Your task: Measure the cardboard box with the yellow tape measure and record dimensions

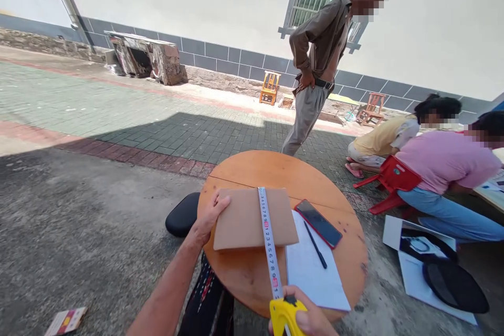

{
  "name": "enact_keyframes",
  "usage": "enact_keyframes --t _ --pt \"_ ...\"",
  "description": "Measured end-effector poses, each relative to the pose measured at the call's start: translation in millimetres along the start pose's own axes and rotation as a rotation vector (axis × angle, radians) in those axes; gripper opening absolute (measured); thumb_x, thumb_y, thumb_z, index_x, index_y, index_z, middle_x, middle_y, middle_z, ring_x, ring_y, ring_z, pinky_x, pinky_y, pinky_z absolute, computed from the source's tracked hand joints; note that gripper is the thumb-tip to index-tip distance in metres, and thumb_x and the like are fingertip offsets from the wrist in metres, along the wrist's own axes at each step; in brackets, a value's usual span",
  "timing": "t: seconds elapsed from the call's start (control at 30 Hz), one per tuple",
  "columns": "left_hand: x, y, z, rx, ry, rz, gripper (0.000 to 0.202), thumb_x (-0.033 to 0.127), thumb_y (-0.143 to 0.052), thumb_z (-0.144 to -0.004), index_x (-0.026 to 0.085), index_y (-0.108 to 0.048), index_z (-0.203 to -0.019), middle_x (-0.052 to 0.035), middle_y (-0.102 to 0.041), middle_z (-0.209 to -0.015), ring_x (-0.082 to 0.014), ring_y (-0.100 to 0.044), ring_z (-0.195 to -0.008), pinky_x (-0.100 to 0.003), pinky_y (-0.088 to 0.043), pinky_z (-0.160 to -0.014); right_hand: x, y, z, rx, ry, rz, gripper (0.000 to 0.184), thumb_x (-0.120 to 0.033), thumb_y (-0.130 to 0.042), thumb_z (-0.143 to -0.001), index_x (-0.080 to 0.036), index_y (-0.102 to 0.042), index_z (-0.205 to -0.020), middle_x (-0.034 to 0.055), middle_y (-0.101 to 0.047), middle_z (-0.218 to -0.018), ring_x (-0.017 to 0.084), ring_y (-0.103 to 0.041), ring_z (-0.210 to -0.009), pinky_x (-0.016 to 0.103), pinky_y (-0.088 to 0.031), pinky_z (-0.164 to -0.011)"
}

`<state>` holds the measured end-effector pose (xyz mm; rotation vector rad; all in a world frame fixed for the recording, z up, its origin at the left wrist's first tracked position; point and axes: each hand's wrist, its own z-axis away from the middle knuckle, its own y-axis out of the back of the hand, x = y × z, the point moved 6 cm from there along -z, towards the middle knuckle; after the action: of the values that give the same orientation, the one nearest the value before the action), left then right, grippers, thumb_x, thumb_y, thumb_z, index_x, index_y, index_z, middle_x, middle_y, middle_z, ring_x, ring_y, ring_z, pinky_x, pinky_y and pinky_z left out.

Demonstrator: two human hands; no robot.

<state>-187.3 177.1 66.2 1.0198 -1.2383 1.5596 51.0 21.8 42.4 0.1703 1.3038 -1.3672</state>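
On the table, the tape measure crosses the box, left of the phone.

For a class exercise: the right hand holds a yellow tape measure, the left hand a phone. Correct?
No: the head view shows the left hand on the cardboard box; the phone lies apart. The right hand does hold the yellow tape measure.

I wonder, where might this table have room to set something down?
Bare patches on the wooden table: between its far rim and the cardboard box; along its right rim, beyond the smartphone; and, smaller, between box, tape measure blade and near-left rim. Crowded: right of the box, with paper, pen and smartphone.
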Motion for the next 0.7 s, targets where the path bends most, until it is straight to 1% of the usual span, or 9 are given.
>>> enact_keyframes --t 0.1,0.2,0.27,0.37,0.5,0.7 --pt "-14.1 -2.6 15.1 -0.035 0.027 0.096 0.078 0.055 -0.071 -0.074 0.02 -0.045 -0.138 -0.011 -0.069 -0.115 -0.0259 -0.069 -0.095 -0.033 -0.057 -0.079 -0.7 -9.2 4.0 0.002 -0.011 -0.034 0.061 -0.059 -0.079 -0.067 -0.019 -0.05 -0.103 0.0072 -0.072 -0.084 0.019 -0.069 -0.064 0.028 -0.045 -0.063" --pt "-21.0 -4.4 22.1 -0.05 0.011 0.23 0.081 0.05 -0.07 -0.076 0.023 -0.038 -0.144 -0.0096 -0.065 -0.124 -0.0259 -0.067 -0.101 -0.033 -0.057 -0.081 -4.8 -16.7 9.2 0.063 -0.039 -0.077 0.056 -0.056 -0.074 -0.073 -0.021 -0.048 -0.108 0.0074 -0.071 -0.091 0.021 -0.072 -0.068 0.029 -0.048 -0.062" --pt "-23.1 -5.0 20.6 -0.04 0.017 0.262 0.08 0.048 -0.069 -0.075 0.022 -0.039 -0.144 -0.0094 -0.064 -0.125 -0.026 -0.067 -0.102 -0.032 -0.057 -0.081 -8.1 -19.2 11.2 0.102 -0.047 -0.093 0.053 -0.054 -0.073 -0.075 -0.022 -0.048 -0.109 0.0074 -0.07 -0.093 0.02 -0.071 -0.07 0.028 -0.049 -0.061" --pt "-24.4 -5.0 13.9 -0.022 0.028 0.253 0.078 0.048 -0.071 -0.073 0.02 -0.044 -0.141 -0.0101 -0.065 -0.122 -0.0263 -0.067 -0.101 -0.032 -0.057 -0.081 -11.3 -19.7 11.1 0.115 -0.046 -0.083 0.052 -0.054 -0.072 -0.075 -0.022 -0.048 -0.107 0.0082 -0.069 -0.093 0.02 -0.07 -0.069 0.028 -0.05 -0.06" --pt "-27.7 -3.4 7.3 -0.016 0.024 0.253 0.071 0.045 -0.07 -0.076 0.019 -0.048 -0.138 -0.0093 -0.066 -0.119 -0.0249 -0.067 -0.099 -0.03 -0.056 -0.078 -12.3 -17.9 9.6 0.116 -0.048 -0.065 0.054 -0.056 -0.072 -0.074 -0.021 -0.048 -0.108 0.0086 -0.069 -0.093 0.021 -0.071 -0.069 0.027 -0.05 -0.059" --pt "-33.0 0.3 6.5 -0.003 0.022 0.256 0.065 0.043 -0.07 -0.078 0.02 -0.05 -0.136 -0.0079 -0.066 -0.119 -0.023 -0.068 -0.097 -0.028 -0.056 -0.077 -14.4 -20.9 9.9 0.127 -0.069 -0.077 0.058 -0.058 -0.073 -0.072 -0.021 -0.048 -0.109 0.0077 -0.069 -0.09 0.022 -0.072 -0.068 0.028 -0.049 -0.06"
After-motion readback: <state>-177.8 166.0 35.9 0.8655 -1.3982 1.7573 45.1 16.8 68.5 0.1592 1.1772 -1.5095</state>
